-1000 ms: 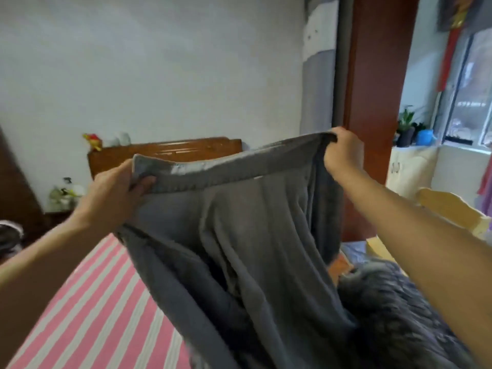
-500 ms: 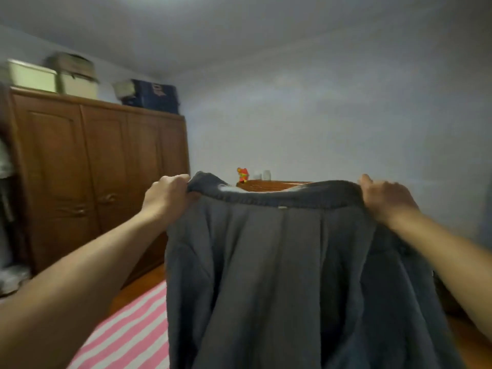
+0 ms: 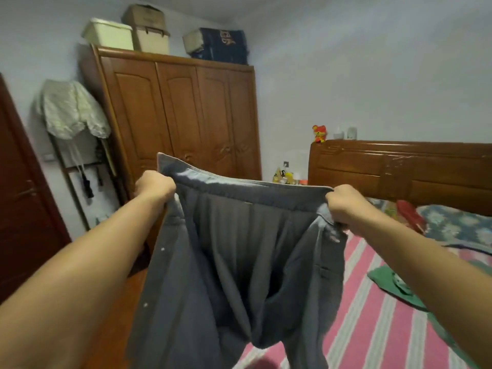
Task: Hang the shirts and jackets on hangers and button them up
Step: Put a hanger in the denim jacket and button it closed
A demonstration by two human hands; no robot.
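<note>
A grey-blue button shirt (image 3: 239, 262) hangs open in front of me, its collar stretched level between my fists. My left hand (image 3: 153, 187) grips the collar's left end and my right hand (image 3: 346, 206) grips the right end. White buttons run down the shirt's left placket, and buttonholes show on the right one. The hem drops below the frame's bottom edge. No hanger is in view.
A wooden wardrobe (image 3: 181, 115) with boxes on top stands behind the shirt. A bed with a pink striped sheet (image 3: 386, 302) and wooden headboard (image 3: 399, 171) lies to the right, with a green garment (image 3: 396, 286) on it. A dark door (image 3: 18, 209) is at left.
My view has swung left from the window side to the wardrobe and headboard. Both hands have kept their hold on the collar, which is now held lower and level.
</note>
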